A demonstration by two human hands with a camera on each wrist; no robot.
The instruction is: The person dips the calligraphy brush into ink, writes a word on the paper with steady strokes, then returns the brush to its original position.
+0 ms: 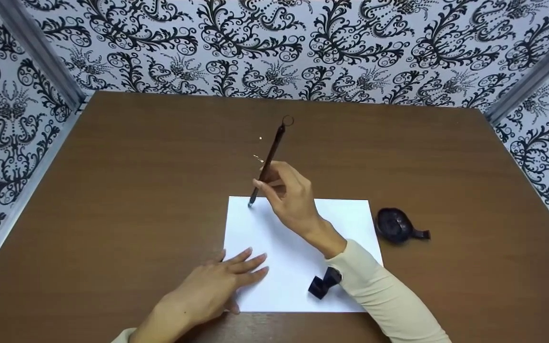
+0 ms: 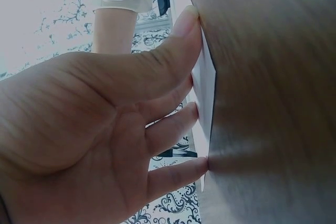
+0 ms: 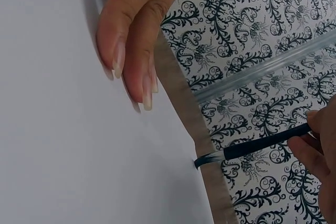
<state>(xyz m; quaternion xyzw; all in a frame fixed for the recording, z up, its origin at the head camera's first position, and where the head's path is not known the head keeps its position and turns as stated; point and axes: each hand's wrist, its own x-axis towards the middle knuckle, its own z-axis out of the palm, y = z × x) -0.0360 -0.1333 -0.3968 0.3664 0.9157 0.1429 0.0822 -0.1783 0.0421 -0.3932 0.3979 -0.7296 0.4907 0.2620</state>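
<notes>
A dark-handled paintbrush [image 1: 273, 150] with a loop at its top end is pinched between the thumb and fingers of my right hand [image 1: 293, 197]. Its wet-looking, dark-tipped bristles [image 3: 210, 159] meet the white paper [image 1: 284, 247] near the sheet's far left corner, in the right wrist view. No painted line shows on the paper. My left hand [image 1: 212, 288] rests on the paper's left edge with fingers spread and fairly straight. In the left wrist view its thumb [image 2: 184, 30] and fingertips touch the sheet and table.
Right of the paper sits a small black ink dish [image 1: 394, 226] with a short handle. The brown table [image 1: 136, 190] reaches to patterned wall panels [image 1: 274, 47] joined by grey corner strips. A black wrist camera [image 1: 324, 282] hangs below my right sleeve.
</notes>
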